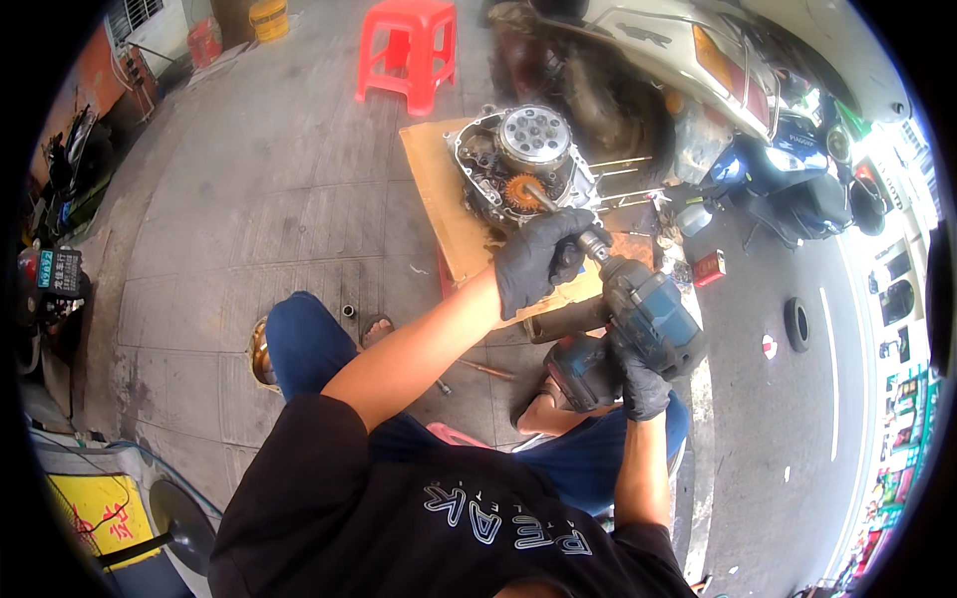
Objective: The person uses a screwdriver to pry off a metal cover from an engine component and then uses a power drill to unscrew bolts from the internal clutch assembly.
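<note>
My right hand (640, 377), in a black glove, wraps round the handle of a blue and black cordless impact wrench (653, 304). Its black battery pack (583, 371) sits low, near my knee. With the fingers of my left hand (541, 261), also gloved, I grip the steel socket extension (595, 245) just ahead of the wrench's nose. The bar's far end (538, 198) reaches the orange-brown gear (524, 191) in an open engine case (478, 149). Above that gear sits a round silver clutch (535, 135). My left fingers partly hide the bar.
Cardboard (429, 189) lies under the engine; long studs (623, 169) stick out rightward. A red plastic stool (409, 55) stands beyond. Parked scooters (788, 159) line the right, beside a road with a tyre (797, 325). A loose socket (348, 311) lies near my left foot.
</note>
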`<state>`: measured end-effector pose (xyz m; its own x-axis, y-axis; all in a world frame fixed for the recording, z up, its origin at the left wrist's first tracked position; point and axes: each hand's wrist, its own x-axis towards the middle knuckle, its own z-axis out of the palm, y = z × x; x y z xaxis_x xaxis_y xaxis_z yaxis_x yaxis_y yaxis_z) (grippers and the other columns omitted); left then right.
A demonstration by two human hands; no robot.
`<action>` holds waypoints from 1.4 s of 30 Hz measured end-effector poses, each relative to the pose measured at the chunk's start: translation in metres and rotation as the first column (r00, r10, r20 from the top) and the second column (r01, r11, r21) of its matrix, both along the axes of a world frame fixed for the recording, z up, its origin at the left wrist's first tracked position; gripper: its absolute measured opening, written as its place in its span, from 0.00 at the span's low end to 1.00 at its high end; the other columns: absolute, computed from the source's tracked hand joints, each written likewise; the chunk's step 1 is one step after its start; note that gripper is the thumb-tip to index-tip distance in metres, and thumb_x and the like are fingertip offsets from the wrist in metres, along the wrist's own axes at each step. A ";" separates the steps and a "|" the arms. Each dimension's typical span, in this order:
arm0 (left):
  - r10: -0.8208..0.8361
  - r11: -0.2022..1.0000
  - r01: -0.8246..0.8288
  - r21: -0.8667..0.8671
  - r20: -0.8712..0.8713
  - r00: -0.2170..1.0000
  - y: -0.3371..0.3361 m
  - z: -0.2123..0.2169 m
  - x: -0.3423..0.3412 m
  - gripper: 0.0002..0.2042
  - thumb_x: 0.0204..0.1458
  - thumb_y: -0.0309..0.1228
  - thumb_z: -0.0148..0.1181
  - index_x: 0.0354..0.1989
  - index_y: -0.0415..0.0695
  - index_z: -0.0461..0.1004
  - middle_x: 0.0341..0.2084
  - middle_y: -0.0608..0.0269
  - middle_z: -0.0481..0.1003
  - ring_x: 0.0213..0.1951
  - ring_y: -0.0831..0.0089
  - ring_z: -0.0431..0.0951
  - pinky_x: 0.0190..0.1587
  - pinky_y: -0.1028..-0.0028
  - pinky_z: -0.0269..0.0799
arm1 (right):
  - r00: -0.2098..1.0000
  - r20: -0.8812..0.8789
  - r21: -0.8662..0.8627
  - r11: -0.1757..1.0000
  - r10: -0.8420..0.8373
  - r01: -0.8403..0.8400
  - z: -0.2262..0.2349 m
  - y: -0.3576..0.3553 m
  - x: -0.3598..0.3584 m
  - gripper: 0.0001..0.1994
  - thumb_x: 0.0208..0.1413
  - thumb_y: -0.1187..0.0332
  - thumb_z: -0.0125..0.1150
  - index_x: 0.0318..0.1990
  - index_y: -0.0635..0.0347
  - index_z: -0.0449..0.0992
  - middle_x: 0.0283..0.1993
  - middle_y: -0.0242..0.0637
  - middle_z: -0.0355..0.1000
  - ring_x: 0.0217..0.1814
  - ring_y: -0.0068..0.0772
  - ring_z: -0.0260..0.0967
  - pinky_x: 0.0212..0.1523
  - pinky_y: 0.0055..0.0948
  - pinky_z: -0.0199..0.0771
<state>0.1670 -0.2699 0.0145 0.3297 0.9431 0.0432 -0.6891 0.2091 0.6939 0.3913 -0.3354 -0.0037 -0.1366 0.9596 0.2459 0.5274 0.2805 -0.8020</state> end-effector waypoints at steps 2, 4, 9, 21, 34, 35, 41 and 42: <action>-0.060 0.998 0.059 0.017 0.019 0.998 0.010 0.001 0.007 0.14 0.60 0.37 0.47 0.34 0.40 0.75 0.11 0.75 0.61 0.11 0.85 0.56 0.13 0.83 0.48 | 1.000 0.003 -0.036 0.999 -0.014 0.014 0.009 0.009 0.002 0.18 0.49 0.67 0.68 0.49 0.56 0.76 0.45 0.35 0.76 0.48 0.31 0.73 0.47 0.32 0.73; -0.048 0.996 0.053 -0.074 0.066 0.997 0.016 0.013 0.016 0.13 0.60 0.38 0.49 0.30 0.42 0.74 0.10 0.72 0.63 0.10 0.84 0.56 0.13 0.82 0.48 | 0.996 -0.074 -0.106 0.994 -0.049 0.041 0.015 0.017 0.010 0.18 0.50 0.66 0.68 0.49 0.56 0.76 0.46 0.35 0.76 0.48 0.31 0.73 0.47 0.31 0.73; -0.081 0.994 0.096 -0.056 0.232 0.969 0.058 0.032 0.015 0.13 0.59 0.38 0.51 0.25 0.45 0.73 0.11 0.72 0.65 0.12 0.82 0.60 0.14 0.82 0.52 | 0.971 -0.240 -0.266 0.963 -0.021 -0.045 0.041 0.066 0.028 0.15 0.54 0.70 0.65 0.49 0.59 0.75 0.44 0.32 0.73 0.44 0.24 0.69 0.43 0.25 0.73; -0.119 0.980 0.198 0.000 0.799 0.589 0.152 0.018 0.000 0.16 0.60 0.45 0.52 0.26 0.49 0.72 0.12 0.74 0.64 0.14 0.80 0.61 0.17 0.80 0.58 | 0.942 0.279 -0.299 0.949 0.184 -0.097 0.195 0.153 -0.091 0.21 0.51 0.66 0.65 0.51 0.65 0.71 0.40 0.39 0.77 0.23 0.23 0.67 0.23 0.22 0.69; -0.151 0.987 0.088 0.135 0.966 0.208 0.171 0.028 -0.014 0.14 0.63 0.43 0.48 0.31 0.47 0.69 0.16 0.69 0.66 0.17 0.78 0.67 0.20 0.79 0.66 | 0.809 0.557 -0.320 0.947 0.189 -0.002 0.246 0.177 -0.214 0.18 0.51 0.71 0.61 0.50 0.63 0.72 0.32 0.34 0.72 0.19 0.19 0.63 0.17 0.18 0.61; -0.127 0.989 0.093 0.111 0.974 0.189 0.167 0.031 -0.015 0.14 0.63 0.43 0.48 0.32 0.47 0.69 0.18 0.68 0.67 0.18 0.77 0.67 0.21 0.79 0.68 | 0.780 0.592 -0.323 0.946 0.202 0.001 0.248 0.178 -0.222 0.18 0.51 0.71 0.61 0.50 0.63 0.72 0.32 0.35 0.72 0.19 0.19 0.63 0.17 0.18 0.61; -0.516 0.856 -0.045 0.515 0.856 -0.021 0.167 0.036 -0.026 0.20 0.63 0.48 0.43 0.45 0.40 0.69 0.34 0.59 0.74 0.34 0.71 0.76 0.36 0.73 0.78 | 0.687 0.690 -0.341 0.940 0.228 0.031 0.255 0.177 -0.245 0.18 0.51 0.71 0.61 0.51 0.63 0.72 0.33 0.35 0.73 0.20 0.19 0.63 0.17 0.18 0.61; -0.518 0.855 -0.036 0.517 0.855 -0.013 0.164 0.040 -0.027 0.21 0.63 0.48 0.43 0.46 0.40 0.69 0.35 0.58 0.74 0.36 0.70 0.76 0.37 0.73 0.77 | 0.684 0.695 -0.340 0.940 0.224 0.038 0.255 0.175 -0.245 0.18 0.51 0.71 0.61 0.51 0.63 0.72 0.33 0.35 0.73 0.20 0.19 0.63 0.17 0.18 0.61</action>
